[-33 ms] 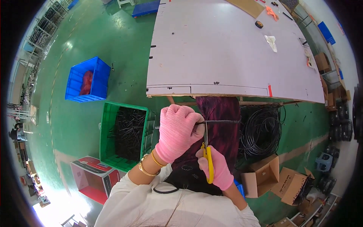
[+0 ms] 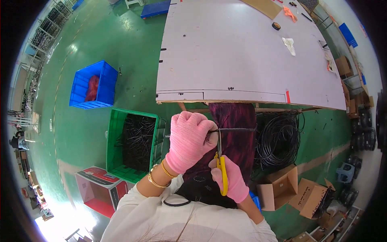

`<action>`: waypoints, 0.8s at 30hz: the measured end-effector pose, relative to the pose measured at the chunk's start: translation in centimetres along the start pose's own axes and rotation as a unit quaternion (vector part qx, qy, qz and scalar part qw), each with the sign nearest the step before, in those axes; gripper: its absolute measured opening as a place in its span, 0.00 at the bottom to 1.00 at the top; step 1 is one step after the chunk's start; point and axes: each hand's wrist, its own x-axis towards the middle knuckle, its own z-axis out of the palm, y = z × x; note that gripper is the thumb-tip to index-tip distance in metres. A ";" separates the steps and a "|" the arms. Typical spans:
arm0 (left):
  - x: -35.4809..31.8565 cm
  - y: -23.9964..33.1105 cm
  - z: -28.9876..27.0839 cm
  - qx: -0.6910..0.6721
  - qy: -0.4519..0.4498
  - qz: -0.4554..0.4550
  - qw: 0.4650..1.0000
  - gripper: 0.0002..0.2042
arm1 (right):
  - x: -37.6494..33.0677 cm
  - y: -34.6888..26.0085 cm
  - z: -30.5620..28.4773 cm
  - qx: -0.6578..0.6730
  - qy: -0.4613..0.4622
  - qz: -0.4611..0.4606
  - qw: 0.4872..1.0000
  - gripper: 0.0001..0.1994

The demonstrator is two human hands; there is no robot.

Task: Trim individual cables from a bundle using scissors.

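Observation:
My left hand (image 2: 189, 139), in a pink glove, is closed around a thin black tube (image 2: 238, 129) that stretches rightward across my dark red and black patterned lap (image 2: 234, 155). In my right hand (image 2: 233, 181), also in a pink glove, is a pair of scissors (image 2: 222, 173) with yellow handles. Their blades point away from me and reach the tube just right of my left fingers; whether they have cut into it cannot be seen. A large coil of black tubing (image 2: 278, 139) lies on the floor to the right.
A white-topped table (image 2: 225, 60) stands ahead, bearing a tape roll (image 2: 276, 26) and an orange glove (image 2: 289, 15). To my left are a green crate (image 2: 109, 147) of short black pieces, a blue crate (image 2: 109, 86) and a red carton (image 2: 96, 201). Cardboard boxes (image 2: 282, 185) sit at right.

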 end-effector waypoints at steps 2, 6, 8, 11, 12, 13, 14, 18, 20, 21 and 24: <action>0.0 0.0 0.0 0.005 -0.001 -0.003 1.000 0.10 | -0.1 -0.1 0.0 0.004 -0.003 0.004 1.000 0.11; -0.1 0.0 0.1 0.008 0.001 -0.003 1.000 0.10 | -0.4 -1.2 0.1 0.001 -0.003 0.016 1.000 0.11; -0.1 0.0 0.1 0.007 -0.002 -0.004 1.000 0.10 | -0.3 -1.1 0.1 -0.002 -0.003 0.020 1.000 0.11; -0.1 0.1 0.2 0.012 0.002 0.000 1.000 0.10 | -0.3 -1.3 0.2 -0.018 0.001 0.019 1.000 0.10; -0.1 0.1 0.1 0.012 0.002 0.000 1.000 0.10 | -0.3 -1.3 0.2 -0.029 0.004 0.014 0.999 0.10; -0.1 0.1 0.1 0.013 -0.001 0.000 1.000 0.10 | -0.2 -1.3 0.4 -0.028 0.003 0.014 0.999 0.10; -0.2 0.1 0.1 0.012 -0.004 0.001 1.000 0.10 | -0.1 -1.2 0.6 -0.009 0.016 0.018 1.000 0.09; -0.3 -0.1 0.2 -0.016 0.003 0.013 1.000 0.12 | -0.2 -1.5 0.6 -0.007 0.040 0.009 0.999 0.08; -0.5 -0.4 0.2 -0.106 -0.010 -0.008 0.994 0.17 | -0.1 -0.6 0.6 -0.020 0.045 0.004 0.999 0.08; -0.4 -0.2 0.0 -0.106 -0.010 -0.008 0.994 0.17 | -0.1 -0.4 0.6 -0.033 0.049 -0.001 0.998 0.08; 0.4 0.1 -1.3 -0.290 -0.125 -0.167 0.934 0.22 | -0.3 -0.6 0.5 -0.040 0.054 -0.018 0.998 0.08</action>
